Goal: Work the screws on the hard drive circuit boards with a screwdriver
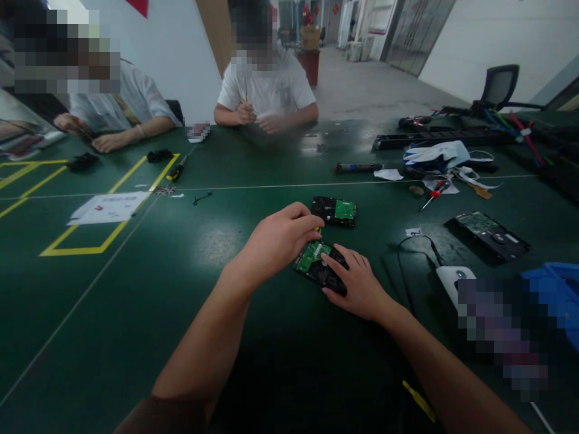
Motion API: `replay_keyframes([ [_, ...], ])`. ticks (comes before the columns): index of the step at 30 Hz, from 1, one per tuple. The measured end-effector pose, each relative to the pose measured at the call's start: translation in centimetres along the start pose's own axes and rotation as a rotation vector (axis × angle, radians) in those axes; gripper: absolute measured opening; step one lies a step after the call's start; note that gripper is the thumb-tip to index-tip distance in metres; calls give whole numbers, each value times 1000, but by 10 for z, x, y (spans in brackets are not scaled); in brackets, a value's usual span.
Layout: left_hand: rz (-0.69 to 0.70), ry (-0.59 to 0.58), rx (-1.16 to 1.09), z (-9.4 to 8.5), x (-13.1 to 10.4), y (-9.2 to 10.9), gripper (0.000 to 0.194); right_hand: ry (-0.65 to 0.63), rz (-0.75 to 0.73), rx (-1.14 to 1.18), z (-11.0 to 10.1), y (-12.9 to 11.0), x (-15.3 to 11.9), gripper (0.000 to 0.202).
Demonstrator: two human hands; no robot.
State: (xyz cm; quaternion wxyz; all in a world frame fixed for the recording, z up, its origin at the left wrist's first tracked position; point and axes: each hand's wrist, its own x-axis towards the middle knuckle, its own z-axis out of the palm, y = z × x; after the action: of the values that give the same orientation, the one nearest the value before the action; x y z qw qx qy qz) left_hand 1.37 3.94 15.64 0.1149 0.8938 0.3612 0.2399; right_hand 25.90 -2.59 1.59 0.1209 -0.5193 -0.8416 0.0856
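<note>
A black hard drive with a green circuit board [312, 258] lies at an angle on the green table [190, 325]. My right hand [357, 280] rests on its right side, fingers spread over the black casing. Above the drive's upper edge, my left hand [287, 238] is closed in a pinch around a small yellow piece [318, 229], mostly hidden by the fingers, which looks like a tool handle. Just behind is a second hard drive [335, 211], flat on the table and close to my left fingertips.
A third drive [491, 236], a white device with a cable [455, 280] and a red screwdriver [434, 194] lie right. Papers [108, 208] and another screwdriver [177, 169] lie left. Two people sit across the table, a dark tube [359, 167] before them.
</note>
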Motion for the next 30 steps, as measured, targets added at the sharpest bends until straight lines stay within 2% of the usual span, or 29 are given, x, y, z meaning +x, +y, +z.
replay_keyframes([
  [5, 30, 73, 38, 5, -1, -6, 36, 7, -2, -13, 3, 1, -1, 74],
  [9, 77, 149, 60, 11, 2, -12, 38, 14, -5, -18, 5, 3, -2, 74],
  [22, 162, 381, -133, 29, 10, -22, 10, 6, -2, -25, 3, 1, -1, 74],
  [30, 153, 391, -85, 31, 11, -29, 10, 7, -5, -25, 1, 0, 1, 74],
])
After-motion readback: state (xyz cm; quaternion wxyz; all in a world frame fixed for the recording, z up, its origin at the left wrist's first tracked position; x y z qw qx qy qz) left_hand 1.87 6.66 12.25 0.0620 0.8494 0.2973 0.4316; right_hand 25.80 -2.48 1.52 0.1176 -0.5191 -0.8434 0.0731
